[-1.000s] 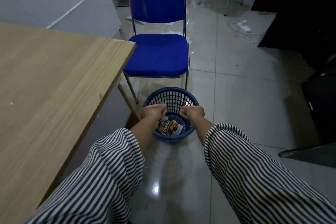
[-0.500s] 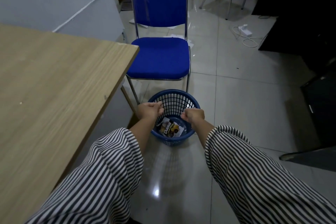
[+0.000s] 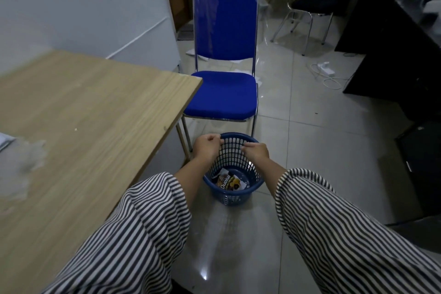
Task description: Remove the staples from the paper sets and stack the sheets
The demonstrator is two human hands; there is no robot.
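1. Both hands are now on the far rim of the blue waste basket (image 3: 232,174), which is tipped toward the person compared w/ a sec ago, when it stood flat on the floor and the hands hung just over it.
2. Left hand (image 3: 207,147): clenched on the rim at approx 11 o'clock of the basket mouth. Right hand (image 3: 257,151): fingers curled over the rim at approx 1 o'clock.
3. Inside the basket: a snack wrapper (image 3: 228,181) and some white scraps; staples too small to tell.
4. Task things: a pale paper edge (image 3: 6,141) shows at the far left border of the desk (image 3: 95,112), approx 9 o'clock of view. Whether it's a stapled set or loose sheets can't be told; no staple tool in view.
5. Likely meaning: the bin is being pulled closer or checked, a side step; no sheet is in hand, so the stapling work itself isn't moving right now.
6. Edges: desk corner at approx 11 o'clock of the basket, desk leg just beside the left hand. Blue chair (image 3: 224,93) sits right behind the basket at 12 o'clock, blocking a push away.
7. Open room: bare tiled floor (image 3: 322,141) at 3 o'clock and toward the person at 6 o'clock, betw. the striped sleeves.
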